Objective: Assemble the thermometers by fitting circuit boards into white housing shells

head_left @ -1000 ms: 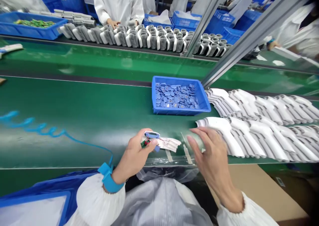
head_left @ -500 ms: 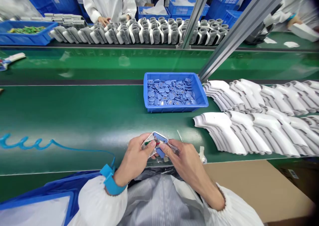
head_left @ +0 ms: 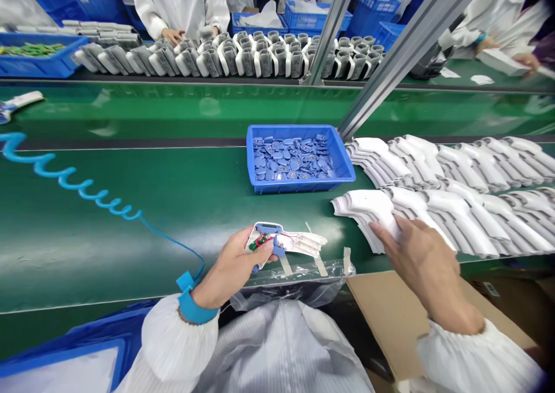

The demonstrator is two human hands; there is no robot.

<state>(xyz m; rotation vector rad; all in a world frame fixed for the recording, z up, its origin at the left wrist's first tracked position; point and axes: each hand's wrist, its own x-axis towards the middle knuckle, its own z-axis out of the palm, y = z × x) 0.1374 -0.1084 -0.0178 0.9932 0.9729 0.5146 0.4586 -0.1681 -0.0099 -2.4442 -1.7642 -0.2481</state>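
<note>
My left hand [head_left: 236, 263] holds a white handheld-device half shell [head_left: 306, 243], open side up, with its thumb over the inside. In the shell sit a small green circuit board [head_left: 259, 243], red wires and blue plastic pieces [head_left: 278, 247]. My right hand [head_left: 422, 260] is at the near row of stacked white shell halves [head_left: 368, 202], thumb and fingers closed around the handle of a top one. The undersides of the fingers are hidden. A blue wrist strap [head_left: 195, 306] with a coiled cord [head_left: 99, 196] is on my left wrist.
A blue bin [head_left: 301, 188] of small blue plastic pieces stands behind my hands. More white shells [head_left: 485, 162] lie at the right, near a slanted metal post [head_left: 403, 63]. Clear plastic is taped along the near edge, above a cardboard box [head_left: 390, 318]. A co-worker [head_left: 182, 6] stands across the line.
My right hand has let go of the half shell and moved right to the stacked shells. The left hand keeps the half shell, its handle now exposed. The coiled cord has swung up.
</note>
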